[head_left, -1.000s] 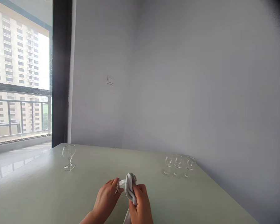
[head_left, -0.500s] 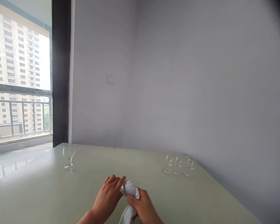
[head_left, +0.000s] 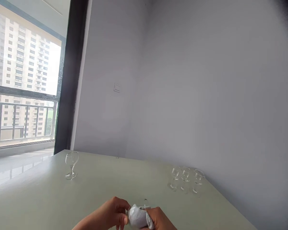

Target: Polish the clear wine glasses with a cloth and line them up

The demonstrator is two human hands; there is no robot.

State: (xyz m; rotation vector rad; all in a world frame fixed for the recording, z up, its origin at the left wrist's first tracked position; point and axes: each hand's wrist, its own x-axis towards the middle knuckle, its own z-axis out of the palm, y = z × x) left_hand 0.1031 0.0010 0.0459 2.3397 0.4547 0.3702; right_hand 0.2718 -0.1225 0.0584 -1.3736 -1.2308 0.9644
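Note:
Low at the table's front, my right hand (head_left: pixel 158 218) is closed on a white cloth (head_left: pixel 138 218). The cloth is bunched in and around a clear stemmed glass (head_left: pixel 129 210), most of which it hides. My left hand (head_left: pixel 114 213) is at the left side of that glass, its fingers curled and its thumb against the glass edge. The lower fingers of my right hand are cut off by the bottom of the picture.
One stemmed glass (head_left: pixel 71 164) stands upright at the left back of the pale green table (head_left: pixel 98 179). Three more stemmed glasses (head_left: pixel 185 179) stand in a row at the right back. A grey wall (head_left: pixel 182 95) rises behind, with a window (head_left: pixel 26 80) at left.
Both hands and the cloth sit lower in the view. My left hand has turned from lying over the glass's edge to curling at its side. The view has tilted slightly.

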